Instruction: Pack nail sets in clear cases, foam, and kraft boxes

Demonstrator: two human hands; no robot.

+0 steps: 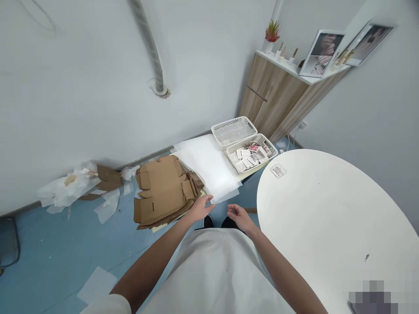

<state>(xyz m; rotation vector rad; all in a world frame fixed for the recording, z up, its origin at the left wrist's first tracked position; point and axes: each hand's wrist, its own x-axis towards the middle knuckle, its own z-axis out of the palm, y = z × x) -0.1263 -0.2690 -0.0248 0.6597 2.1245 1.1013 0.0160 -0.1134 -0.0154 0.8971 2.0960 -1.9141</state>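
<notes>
My left hand [200, 208] hangs in front of me with its fingers apart and nothing in it, near the corner of a stack of white sheets [209, 163]. To its left lies a pile of flattened brown cardboard boxes [163, 185]. My right hand [240, 216] is a little to the right, fingers loosely curled and apart, and no object shows in it. Past the sheets stand two white baskets. The nearer basket [231, 162] contains several small printed cards and packets [250, 156]; the farther basket [218, 140] contains clear plastic pieces [235, 130].
A round white table [321, 209] stands close on my right, with a small clear case [278, 171] near its edge. A wooden cabinet [278, 85] fills the corner. Scrap paper and plastic [70, 185] litter the blue floor along the wall. At far left is a dark chair [8, 242].
</notes>
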